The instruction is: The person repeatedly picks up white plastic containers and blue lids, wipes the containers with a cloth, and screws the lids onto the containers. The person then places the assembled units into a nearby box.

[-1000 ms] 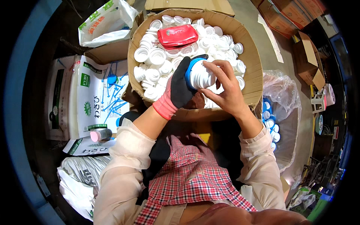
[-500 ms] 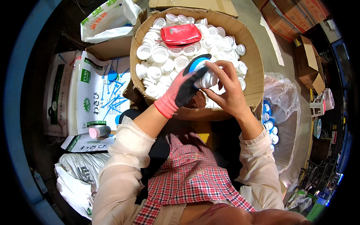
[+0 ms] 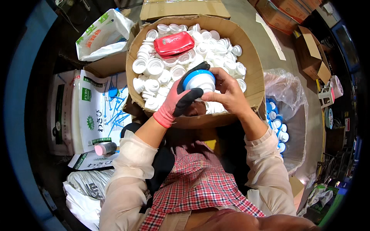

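Note:
Both hands are closed around a white stepped plastic cap with a blue ring (image 3: pixel 200 82), above the near part of the box. My left hand (image 3: pixel 176 98), in a pink and black glove, grips its left side, thumb in front and fingers behind. Bare, my right hand (image 3: pixel 231 94) pinches its right side between thumb and fingers. Beneath them, a large cardboard box (image 3: pixel 252 73) is filled with similar white plastic caps (image 3: pixel 155 66). On top of the pile lies a red zip pouch (image 3: pixel 174 44). The cap's far side is hidden by my fingers.
Thin blue sticks (image 3: pixel 111 111) lie on a printed white sheet (image 3: pixel 90 115) at left, near a pink-ended dark cylinder (image 3: pixel 105 148). At right, a plastic-lined container (image 3: pixel 296 142) holds blue-and-white caps (image 3: pixel 276 124). A white plastic bag (image 3: pixel 106 38) stands at far left.
The cap has turned so its white stepped side and blue ring show, and it has moved slightly left and down. My left thumb now comes round its front.

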Action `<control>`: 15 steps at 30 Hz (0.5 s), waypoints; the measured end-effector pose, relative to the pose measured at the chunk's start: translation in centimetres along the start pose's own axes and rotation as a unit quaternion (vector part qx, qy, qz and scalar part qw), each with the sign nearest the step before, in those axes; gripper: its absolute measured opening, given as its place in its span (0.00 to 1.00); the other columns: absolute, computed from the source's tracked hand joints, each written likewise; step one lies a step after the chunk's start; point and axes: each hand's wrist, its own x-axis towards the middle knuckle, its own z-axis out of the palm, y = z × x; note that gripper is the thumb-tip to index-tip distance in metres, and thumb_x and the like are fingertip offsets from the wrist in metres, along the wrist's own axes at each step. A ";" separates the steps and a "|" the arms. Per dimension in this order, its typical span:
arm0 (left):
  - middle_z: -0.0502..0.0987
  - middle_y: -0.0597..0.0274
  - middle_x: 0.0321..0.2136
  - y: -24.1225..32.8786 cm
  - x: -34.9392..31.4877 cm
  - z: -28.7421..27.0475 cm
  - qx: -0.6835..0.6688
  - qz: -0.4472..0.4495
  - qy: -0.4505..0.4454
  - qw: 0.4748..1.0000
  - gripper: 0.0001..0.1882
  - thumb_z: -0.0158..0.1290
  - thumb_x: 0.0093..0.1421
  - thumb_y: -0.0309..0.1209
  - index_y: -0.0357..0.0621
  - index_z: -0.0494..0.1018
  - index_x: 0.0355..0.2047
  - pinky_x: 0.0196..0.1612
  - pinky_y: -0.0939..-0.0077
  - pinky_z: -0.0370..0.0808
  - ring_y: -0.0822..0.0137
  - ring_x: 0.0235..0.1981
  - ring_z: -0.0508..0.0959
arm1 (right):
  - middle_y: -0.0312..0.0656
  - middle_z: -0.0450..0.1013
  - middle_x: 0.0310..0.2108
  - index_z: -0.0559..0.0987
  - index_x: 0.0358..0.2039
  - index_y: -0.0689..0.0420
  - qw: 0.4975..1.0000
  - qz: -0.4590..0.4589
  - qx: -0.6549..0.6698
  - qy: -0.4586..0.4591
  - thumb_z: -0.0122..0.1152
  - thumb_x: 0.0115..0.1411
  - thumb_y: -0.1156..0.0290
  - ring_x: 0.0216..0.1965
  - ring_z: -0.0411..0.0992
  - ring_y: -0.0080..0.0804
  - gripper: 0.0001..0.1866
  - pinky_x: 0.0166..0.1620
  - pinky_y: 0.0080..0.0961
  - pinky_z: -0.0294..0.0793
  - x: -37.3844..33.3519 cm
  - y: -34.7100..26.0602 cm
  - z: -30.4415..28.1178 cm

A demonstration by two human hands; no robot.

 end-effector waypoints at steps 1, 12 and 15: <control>0.71 0.57 0.59 -0.2 0.0 0.0 0.002 0.000 0.002 1.000 0.34 0.58 0.57 0.32 0.37 0.64 0.63 0.59 0.71 0.68 0.66 0.55 0.73 | 0.43 0.72 0.47 0.68 0.57 0.63 1.000 0.000 -0.003 0.009 0.79 0.47 0.72 0.50 0.71 0.32 0.39 0.55 0.29 0.69 0.0 0.2 0.2; 0.69 0.53 0.60 -4.3 2.0 -1.7 -0.116 -0.006 -0.024 0.993 0.27 0.50 0.67 0.35 0.41 0.60 0.64 0.65 0.61 0.65 0.56 0.62 0.68 | 0.42 0.76 0.43 0.71 0.56 0.65 0.991 0.127 0.041 0.019 0.68 0.60 0.58 0.44 0.74 0.26 0.31 0.46 0.23 0.75 1.5 0.5 -1.5; 0.65 0.51 0.62 -5.1 2.6 -3.0 0.038 0.064 -0.034 0.997 0.28 0.46 0.69 0.38 0.41 0.59 0.65 0.68 0.55 0.57 0.54 0.64 0.64 | 0.43 0.77 0.40 0.73 0.53 0.65 0.995 -0.015 0.055 0.087 0.72 0.56 0.62 0.39 0.75 0.27 0.30 0.44 0.24 0.74 0.1 -0.7 -4.0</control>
